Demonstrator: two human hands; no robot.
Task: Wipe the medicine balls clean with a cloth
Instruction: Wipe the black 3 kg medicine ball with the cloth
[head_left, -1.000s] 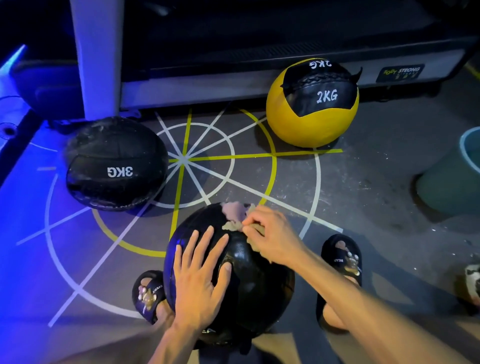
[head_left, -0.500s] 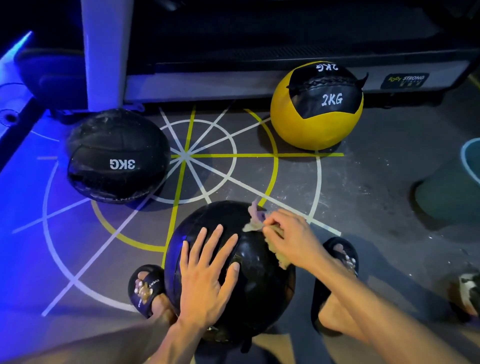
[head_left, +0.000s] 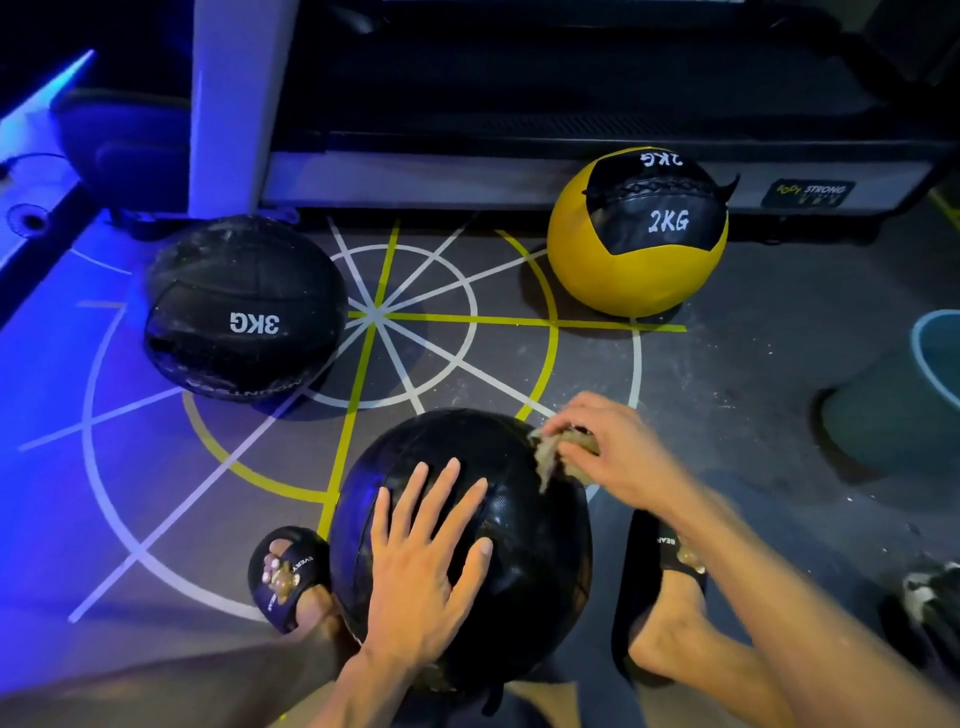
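Observation:
A large black medicine ball (head_left: 530, 561) sits on the floor between my two feet. My left hand (head_left: 426, 561) lies flat on its top with the fingers spread. My right hand (head_left: 608, 449) grips a crumpled beige cloth (head_left: 553, 457) against the ball's upper right side. A black ball marked 3KG (head_left: 244, 306) rests further back on the left. At the back right, a yellow and black ball marked 2KG (head_left: 636, 234) stands in front of a machine base.
The floor (head_left: 727, 415) carries white and yellow painted lines. A teal bucket (head_left: 904, 395) stands at the right edge. A low machine base (head_left: 519, 176) and a white post (head_left: 234, 104) run along the back. My sandalled feet (head_left: 288, 577) flank the near ball.
My right hand has slid the cloth from the top of the ball to its upper right side. My left hand has stayed flat on the ball.

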